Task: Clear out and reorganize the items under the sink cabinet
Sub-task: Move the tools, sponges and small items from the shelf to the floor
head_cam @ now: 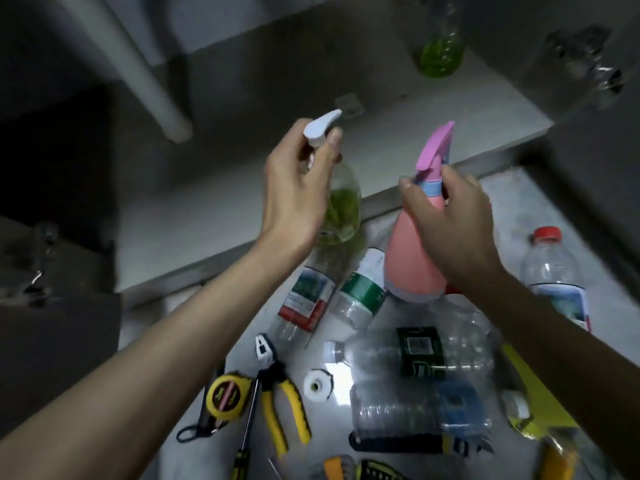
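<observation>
Both hands hold spray bottles at the cabinet

Left hand (294, 188) grips the neck of a clear spray bottle (341, 209) with a white trigger and green liquid inside. My right hand (453, 223) grips the neck of a pink spray bottle (410, 258). I hold both over the front edge of the cabinet shelf (398, 147). Another green bottle (441, 53) stands deeper inside. Below on the floor (519, 192) lie empty water bottles (412, 355), yellow pliers (277, 386) and a tape measure (227, 396).
</observation>
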Motion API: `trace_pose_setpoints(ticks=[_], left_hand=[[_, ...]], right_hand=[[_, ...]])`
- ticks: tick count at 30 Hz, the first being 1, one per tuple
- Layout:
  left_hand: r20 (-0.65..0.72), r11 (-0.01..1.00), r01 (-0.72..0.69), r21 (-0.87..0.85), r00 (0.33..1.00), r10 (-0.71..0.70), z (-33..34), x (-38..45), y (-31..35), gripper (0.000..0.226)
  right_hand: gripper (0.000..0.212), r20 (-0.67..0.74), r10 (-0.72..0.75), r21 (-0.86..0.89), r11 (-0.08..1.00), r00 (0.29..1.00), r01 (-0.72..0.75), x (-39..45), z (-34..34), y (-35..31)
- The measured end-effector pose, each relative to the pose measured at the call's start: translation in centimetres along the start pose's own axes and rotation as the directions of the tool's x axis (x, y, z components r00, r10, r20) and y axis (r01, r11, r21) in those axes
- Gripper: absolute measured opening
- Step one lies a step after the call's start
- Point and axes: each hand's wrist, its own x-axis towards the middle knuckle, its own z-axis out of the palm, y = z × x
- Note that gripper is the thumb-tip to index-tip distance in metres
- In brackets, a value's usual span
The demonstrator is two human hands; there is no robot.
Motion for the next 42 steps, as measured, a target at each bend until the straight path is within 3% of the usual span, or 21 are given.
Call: trace_pose_setpoints(ticks=[6,12,17,25,29,33,36,37,40,42], left_hand=[[-0.211,0.999,0.029,0.038,0.977,-0.021,-7.5,-3.6,0.1,0.009],[-0.299,0.984,0.177,0.031,0.941,-0.16,-14.2,-11.0,0.6,0.012],[-0.374,0.923,0.385,0.021,0.859,-0.35,-18.0,-18.4,0.0,0.014],[-0.407,0.83,0.557,-0.034,0.751,-0.52,-20.1,-28.1,-1.4,0.013],[-0.415,0.788,0.61,-0.081,0.698,-0.584,-19.7,-30.6,-3.0,0.012],[-0.418,0.777,0.629,-0.034,0.697,-0.582,-19.3,-32.2,-3.7,0.014],[-0.44,0.765,0.644,0.025,0.694,-0.57,-19.7,-32.4,-4.0,0.013],[-0.448,0.751,0.659,0.036,0.683,-0.577,-19.8,-32.2,-4.0,0.015],[-0.438,0.73,0.678,0.086,0.684,-0.584,-20.4,-31.4,-3.7,0.041],[-0.403,0.719,0.68,0.143,0.704,-0.586,-20.8,-30.7,-3.3,0.046]], right_hand=[[0.033,0.168,-0.116,-0.062,0.99,0.979,0.128,-3.0,3.6,-2.6],[0.031,0.302,-0.287,-0.023,0.951,0.909,0.308,-5.7,5.2,-7.2],[0.039,0.364,-0.362,0.099,0.931,0.858,0.351,-8.6,6.5,-9.7],[0.04,0.556,-0.355,0.061,0.919,0.751,0.389,-17.1,7.3,-11.5],[0.048,0.7,-0.316,0.091,0.929,0.64,0.359,-20.7,7.2,-11.1],[0.023,0.802,-0.305,0.161,0.939,0.514,0.306,-24.1,6.4,-10.5],[0.016,0.844,-0.303,0.159,0.93,0.443,0.332,-25.7,6.2,-9.7],[0.009,0.85,-0.302,0.155,0.926,0.431,0.343,-26.1,6.2,-9.4],[0.03,0.861,-0.324,0.149,0.898,0.392,0.414,-27.1,6.3,-8.9],[0.02,0.855,-0.382,0.194,0.864,0.352,0.464,-27.8,6.1,-8.9]])
